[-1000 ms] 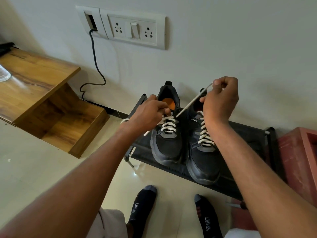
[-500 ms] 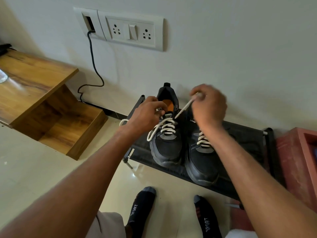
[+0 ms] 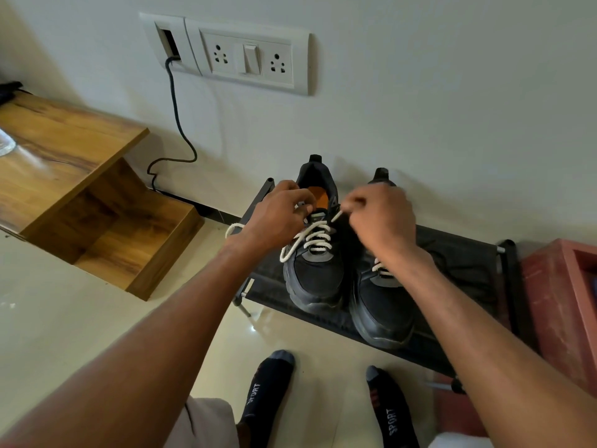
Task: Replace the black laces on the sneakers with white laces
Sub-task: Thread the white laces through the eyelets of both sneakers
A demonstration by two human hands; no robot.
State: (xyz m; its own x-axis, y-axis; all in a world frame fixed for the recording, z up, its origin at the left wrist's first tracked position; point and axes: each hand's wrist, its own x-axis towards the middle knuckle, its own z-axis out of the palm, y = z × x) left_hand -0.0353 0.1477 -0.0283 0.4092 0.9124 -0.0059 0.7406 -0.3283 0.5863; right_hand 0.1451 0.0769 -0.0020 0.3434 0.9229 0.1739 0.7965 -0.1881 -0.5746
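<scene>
**Kid:** White wall (image 3: 420, 108) at the back, and a shiny floor (image 3: 64, 318) below. What sits on that low black rack (image 3: 458, 253)?

**Helper:** Two black shoes, side by side and touching. The left shoe (image 3: 315, 279) and the right shoe (image 3: 384, 312) both lie long-ways from the wall to the person. Heels are by the wall. Toes point at the person's feet.

**Kid:** Where are the laces?

**Helper:** A white lace (image 3: 315, 237) zigzags up the left shoe. One loose end hangs off its left side, and a loop shows behind the left wrist. The right shoe has white lace (image 3: 382, 270) too, but the arm hides most of it.

**Kid:** What do the hands do?

**Helper:** The left hand (image 3: 277, 218) is curled at the top of the left shoe, and its fingers pinch there. I cannot tell just what it pinches. The right hand (image 3: 381, 218) pinches the other lace end, which runs up slanted from the shoe's top holes. That hand sits over the right shoe's opening.

**Kid:** What else is near?

**Helper:** Two feet in dark socks (image 3: 268, 392) stand on the floor, just in front of the rack. A wooden table (image 3: 64, 150) is on the left, well apart from the shoes. A socket plate (image 3: 248, 56) is up on the wall, and a dark cord (image 3: 177, 124) hangs down from it. A red box (image 3: 555, 302) sits just right of the rack.
</scene>
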